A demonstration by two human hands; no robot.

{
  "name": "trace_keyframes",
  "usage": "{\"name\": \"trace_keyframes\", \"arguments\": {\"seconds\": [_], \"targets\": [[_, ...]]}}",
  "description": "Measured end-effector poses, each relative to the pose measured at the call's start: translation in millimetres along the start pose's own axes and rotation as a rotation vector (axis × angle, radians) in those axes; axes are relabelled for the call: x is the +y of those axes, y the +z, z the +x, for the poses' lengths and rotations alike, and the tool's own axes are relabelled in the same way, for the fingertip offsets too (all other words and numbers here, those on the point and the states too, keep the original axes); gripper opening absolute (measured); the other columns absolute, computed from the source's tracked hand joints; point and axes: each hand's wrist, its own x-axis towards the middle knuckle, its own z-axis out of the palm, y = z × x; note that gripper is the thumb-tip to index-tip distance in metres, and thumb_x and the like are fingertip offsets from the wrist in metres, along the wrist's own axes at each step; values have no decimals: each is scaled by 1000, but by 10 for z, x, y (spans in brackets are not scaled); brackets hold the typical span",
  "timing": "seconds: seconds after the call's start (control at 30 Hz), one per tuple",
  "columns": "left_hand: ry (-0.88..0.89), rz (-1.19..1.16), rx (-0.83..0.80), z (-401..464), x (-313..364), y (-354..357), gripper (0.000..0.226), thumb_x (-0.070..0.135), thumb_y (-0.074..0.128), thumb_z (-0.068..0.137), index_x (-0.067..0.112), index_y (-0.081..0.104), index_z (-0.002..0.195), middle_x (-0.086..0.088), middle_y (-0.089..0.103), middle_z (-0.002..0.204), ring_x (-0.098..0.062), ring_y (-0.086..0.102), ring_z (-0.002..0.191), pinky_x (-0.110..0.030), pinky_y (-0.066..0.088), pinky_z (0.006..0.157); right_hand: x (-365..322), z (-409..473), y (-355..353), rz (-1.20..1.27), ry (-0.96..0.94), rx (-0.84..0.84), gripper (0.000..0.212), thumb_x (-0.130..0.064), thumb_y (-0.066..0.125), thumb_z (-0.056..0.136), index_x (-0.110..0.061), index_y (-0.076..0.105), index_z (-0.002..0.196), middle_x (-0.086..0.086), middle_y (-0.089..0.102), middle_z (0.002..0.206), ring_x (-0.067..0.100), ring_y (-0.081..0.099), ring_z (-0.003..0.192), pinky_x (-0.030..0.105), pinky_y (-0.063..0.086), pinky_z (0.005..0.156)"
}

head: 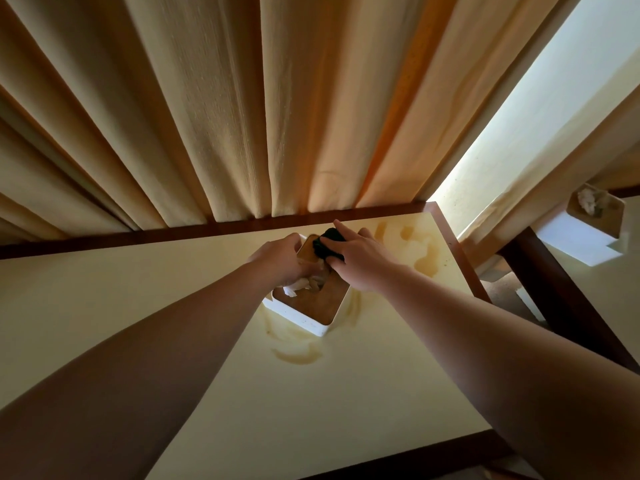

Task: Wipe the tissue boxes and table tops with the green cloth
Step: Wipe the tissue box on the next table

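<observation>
Two bare hands are seen on a white tissue box (313, 315) with a wooden lid, which stands on the cream counter (138, 306) near its far edge, just in front of the yellow curtain (242, 116). The box is gripped at its far left corner by the left hand (282, 259), whose fingers are curled round the side — white tissue (301, 284) shows just below that hand. A dark green cloth (327, 247) is pressed onto the far end of the lid by the right hand (360, 263); its fingers are bent over the cloth, the forefinger stretched out along it. Damp streaks (298, 355) are visible on the counter around the box. A second tissue box (585, 233) stands on another counter (606, 306), well apart to the right.
</observation>
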Motion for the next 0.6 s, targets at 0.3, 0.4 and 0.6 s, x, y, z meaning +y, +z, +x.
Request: {"name": "trace_keyframes", "arguments": {"seconds": [0.3,0.4,0.6], "targets": [[-12,53,88,-33,18,15,68,89,64,60,33,57,98,8,69,91,-15,65,83,-40,59,80,177,-454,281,326,138,105,50,-48,39,108,-38,40,158,-7,30,164,25,39,142,38,44,107],[3,139,139,-65,48,-32,68,92,60,64,31,59,95,10,67,88,-11,62,82,-37,57,77,137,-537,396,579,218,208,50,-46,43,108,-34,44,157,-8,34,161,20,45,138,30,46,100],[54,-30,116,-82,88,-147,68,82,69,71,27,59,110,8,60,104,-16,58,98,-34,46,75,-5,-641,533,1028,402,364,44,-45,49,104,-32,59,145,-7,55,135,19,56,121,43,50,105]]}}
